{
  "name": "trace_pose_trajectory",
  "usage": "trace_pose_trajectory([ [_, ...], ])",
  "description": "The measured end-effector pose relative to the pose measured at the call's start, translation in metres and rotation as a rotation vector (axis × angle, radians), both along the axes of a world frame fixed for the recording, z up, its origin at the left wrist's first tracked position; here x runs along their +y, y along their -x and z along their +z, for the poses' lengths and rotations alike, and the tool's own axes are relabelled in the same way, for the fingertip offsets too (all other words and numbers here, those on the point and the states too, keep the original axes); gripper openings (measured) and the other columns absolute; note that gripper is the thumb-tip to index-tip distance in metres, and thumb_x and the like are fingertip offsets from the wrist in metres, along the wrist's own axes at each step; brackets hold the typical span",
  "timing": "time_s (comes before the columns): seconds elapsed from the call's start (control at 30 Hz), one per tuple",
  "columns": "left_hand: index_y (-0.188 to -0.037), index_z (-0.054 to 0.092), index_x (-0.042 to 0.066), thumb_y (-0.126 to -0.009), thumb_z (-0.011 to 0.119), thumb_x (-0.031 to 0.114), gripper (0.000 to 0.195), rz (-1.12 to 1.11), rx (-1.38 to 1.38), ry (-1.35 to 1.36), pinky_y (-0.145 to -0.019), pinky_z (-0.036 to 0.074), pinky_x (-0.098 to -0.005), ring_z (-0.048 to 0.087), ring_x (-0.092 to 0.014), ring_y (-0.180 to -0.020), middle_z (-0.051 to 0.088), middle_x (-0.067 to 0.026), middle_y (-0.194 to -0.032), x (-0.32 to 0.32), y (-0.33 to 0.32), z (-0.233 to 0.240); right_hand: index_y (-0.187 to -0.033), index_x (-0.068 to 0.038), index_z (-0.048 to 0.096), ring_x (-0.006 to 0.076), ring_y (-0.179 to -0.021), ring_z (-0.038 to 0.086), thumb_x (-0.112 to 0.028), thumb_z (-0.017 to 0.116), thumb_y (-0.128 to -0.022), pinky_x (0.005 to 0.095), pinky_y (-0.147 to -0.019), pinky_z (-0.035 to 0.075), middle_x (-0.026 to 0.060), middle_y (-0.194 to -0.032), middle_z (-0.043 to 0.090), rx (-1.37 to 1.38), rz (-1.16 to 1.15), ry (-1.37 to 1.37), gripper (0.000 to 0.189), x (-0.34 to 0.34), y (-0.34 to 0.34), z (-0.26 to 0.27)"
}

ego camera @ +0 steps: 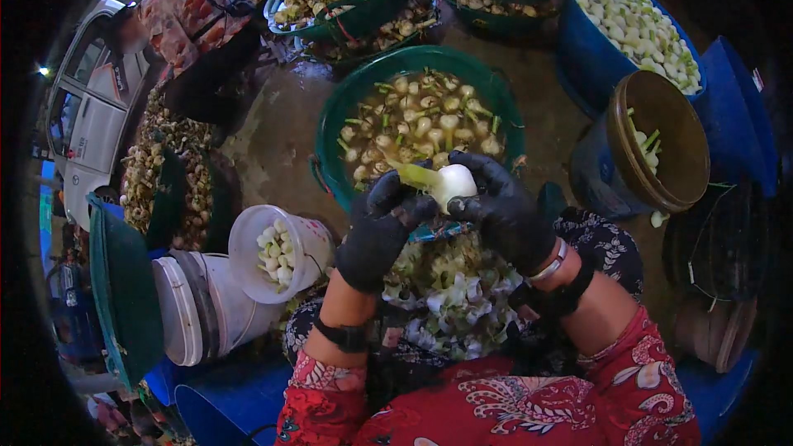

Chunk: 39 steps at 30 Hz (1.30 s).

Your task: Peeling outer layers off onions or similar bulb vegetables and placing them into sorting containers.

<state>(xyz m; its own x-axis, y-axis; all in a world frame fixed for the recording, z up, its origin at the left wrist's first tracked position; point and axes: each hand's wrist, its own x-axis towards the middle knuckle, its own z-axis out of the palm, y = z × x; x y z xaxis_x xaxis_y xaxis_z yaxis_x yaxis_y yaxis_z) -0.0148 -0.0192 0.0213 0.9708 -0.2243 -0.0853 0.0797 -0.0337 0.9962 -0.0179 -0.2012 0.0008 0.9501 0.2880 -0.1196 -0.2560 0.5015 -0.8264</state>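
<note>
My left hand [384,223] and my right hand [505,204], both in black gloves, hold one white bulb [457,184] with a pale green stem, which looks like garlic or onion. The left fingers grip around the stem; the right fingers and thumb press against the round end. Just beyond my hands stands a green tub [334,118] of murky brown water, with many unpeeled bulbs [427,111] floating in it. Whitish peelings [461,303] lie heaped below my wrists, in front of my lap.
To the left, a white bucket [241,260] holds cleaned bulbs. A brown-rimmed bucket [619,136] with some stemmed bulbs and a blue tub [570,56] full of white bulbs stand right. Heaped green baskets [365,25] stand behind. Another person [186,25] bends at the upper left.
</note>
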Motion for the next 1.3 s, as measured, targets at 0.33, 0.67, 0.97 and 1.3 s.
trace_pose_trajectory([
  [0.33,-0.106,0.060,-0.001,-0.080,0.063,0.003,0.026,0.016,0.172,0.056,-0.073,0.049,-0.0278,0.060,-0.014,-0.084,0.063,-0.0083,-0.099,0.004,-0.002,0.004,-0.130,0.000,0.039,0.0195,-0.108,0.051,-0.014,0.068,-0.075,0.0315,-0.094,0.041,0.0100,-0.120,0.051,-0.002,0.130,-0.015,0.064,0.000,-0.002,-0.005],
  [0.67,-0.105,0.060,0.000,-0.086,0.053,0.006,0.020,-0.037,0.069,0.115,-0.071,0.049,-0.0276,0.060,-0.016,-0.084,0.062,-0.0094,-0.096,0.010,0.001,0.002,-0.122,0.000,0.047,0.0184,-0.100,0.057,-0.013,0.067,-0.078,0.0314,-0.085,0.048,0.0094,-0.111,0.056,0.167,0.195,0.040,0.049,0.002,-0.003,0.010],
  [0.97,-0.102,0.058,0.001,-0.089,0.050,0.018,0.023,-0.119,-0.547,-0.370,-0.075,0.048,-0.0311,0.059,-0.021,-0.088,0.060,-0.0124,-0.097,0.038,-0.003,-0.005,-0.122,0.001,0.049,0.0166,-0.102,0.055,-0.013,0.070,-0.075,0.0295,-0.088,0.045,0.0084,-0.111,0.058,-0.084,0.331,-0.014,0.054,-0.007,-0.004,0.016],
  [1.3,-0.101,0.057,0.003,-0.088,0.050,0.007,0.015,0.121,-0.422,-0.424,-0.077,0.050,-0.0348,0.061,-0.025,-0.091,0.061,-0.0141,-0.100,0.047,0.001,-0.030,-0.126,0.001,0.045,0.0191,-0.110,0.051,-0.027,0.074,-0.073,0.0323,-0.095,0.040,0.0101,-0.120,0.053,-0.070,0.370,-0.044,0.067,-0.015,0.000,0.026],
])
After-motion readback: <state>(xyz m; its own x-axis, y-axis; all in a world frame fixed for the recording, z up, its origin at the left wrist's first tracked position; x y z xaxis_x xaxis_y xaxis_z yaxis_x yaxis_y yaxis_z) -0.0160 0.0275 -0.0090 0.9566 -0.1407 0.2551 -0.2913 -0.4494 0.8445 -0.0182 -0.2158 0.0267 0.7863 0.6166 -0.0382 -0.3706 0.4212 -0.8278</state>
